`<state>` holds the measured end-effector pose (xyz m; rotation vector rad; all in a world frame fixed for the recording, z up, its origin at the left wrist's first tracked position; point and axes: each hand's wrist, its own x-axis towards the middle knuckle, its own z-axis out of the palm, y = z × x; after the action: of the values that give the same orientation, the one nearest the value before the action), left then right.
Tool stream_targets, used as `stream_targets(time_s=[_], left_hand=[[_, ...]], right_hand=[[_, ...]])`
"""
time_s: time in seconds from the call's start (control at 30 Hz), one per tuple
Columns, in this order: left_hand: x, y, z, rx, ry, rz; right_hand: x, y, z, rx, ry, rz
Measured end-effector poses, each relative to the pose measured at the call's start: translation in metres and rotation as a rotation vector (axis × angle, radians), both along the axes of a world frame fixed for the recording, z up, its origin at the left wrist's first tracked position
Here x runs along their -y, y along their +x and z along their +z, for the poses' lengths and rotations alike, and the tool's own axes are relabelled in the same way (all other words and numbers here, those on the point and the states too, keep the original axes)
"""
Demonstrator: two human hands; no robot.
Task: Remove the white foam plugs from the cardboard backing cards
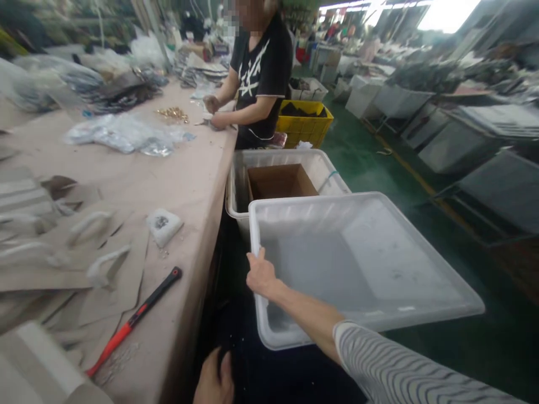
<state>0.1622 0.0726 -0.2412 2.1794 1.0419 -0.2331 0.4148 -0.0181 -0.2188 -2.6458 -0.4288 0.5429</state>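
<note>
A large white plastic bin [320, 264] with a rounded rim stands tilted in front of me, nothing visible inside it. My right hand [261, 274], in a striped sleeve, is closed around the bin's left rim. Low in the view, over my dark-clothed lap, is my left hand [214, 379]; its thumb and a finger are slightly apart, and nothing shows between them. Behind the held bin sits another white bin [324, 160] with an open cardboard box [282, 180] in it.
On the left, the covered table [185, 219] bears a red-and-black handled tool [137, 317], a small white block [164, 225], grey cut pieces [122, 280] and plastic bags [126, 133]. A co-worker [263, 73] works at its far edge, near a yellow crate [305, 124].
</note>
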Motion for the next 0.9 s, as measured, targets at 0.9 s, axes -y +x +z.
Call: stream_targets(time_s=[0.9], left_hand=[[0.132, 0.175, 0.036, -0.046, -0.082, -0.114]], right_hand=[[0.361, 0.024, -0.014, -0.377, -0.091, 0.312]])
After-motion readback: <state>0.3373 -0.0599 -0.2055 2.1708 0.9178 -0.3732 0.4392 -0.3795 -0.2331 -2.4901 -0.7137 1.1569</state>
